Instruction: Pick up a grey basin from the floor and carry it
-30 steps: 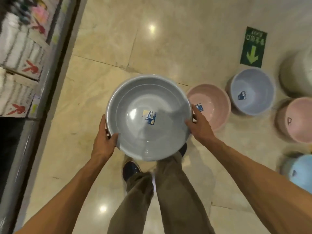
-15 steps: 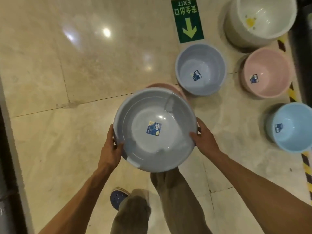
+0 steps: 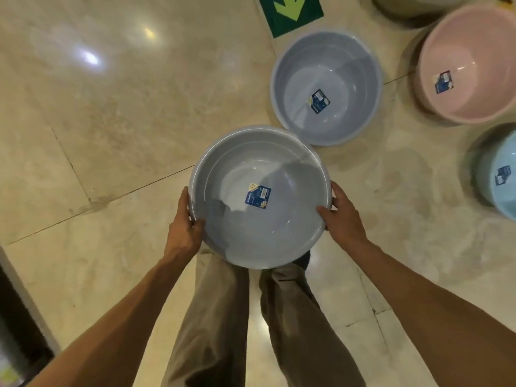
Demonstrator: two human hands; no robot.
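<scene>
Two hands (image 3: 184,230) (image 3: 344,219), grey basin (image 3: 259,227) mouth-up, level.

held basin (image 3: 259,196) between hands | second basin (image 3: 326,88) ahead-right on floor (image 3: 111,107)

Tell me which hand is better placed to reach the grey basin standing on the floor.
Right, probably. The right hand grips the held basin on the side toward the grey floor basin, which stands ahead and to the right. The left hand grips the far side.

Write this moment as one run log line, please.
left hand: holds grey basin rim | right hand: holds rim | basin: above floor
</scene>
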